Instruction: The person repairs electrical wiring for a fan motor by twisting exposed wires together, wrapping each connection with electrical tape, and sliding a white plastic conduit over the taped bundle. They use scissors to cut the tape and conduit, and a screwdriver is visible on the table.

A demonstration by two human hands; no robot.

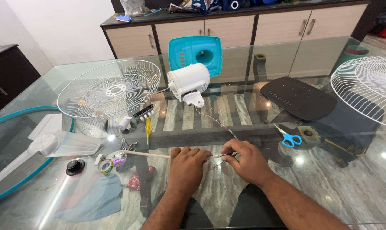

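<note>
Your left hand [187,164] is fisted around a thin white sleeved cable [144,154] lying low over the glass desk [329,187]. Your right hand's [243,159] fingers pinch the bare wire ends [218,156] beside it. The wires look light, limp and easily kinked, so hold them by the stiffer sleeve. They trail up to the smooth white plastic motor housing [188,81].

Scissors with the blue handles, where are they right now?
In the head view the scissors lie on the glass table, right of the right hand and just in front of the black base plate.
</note>
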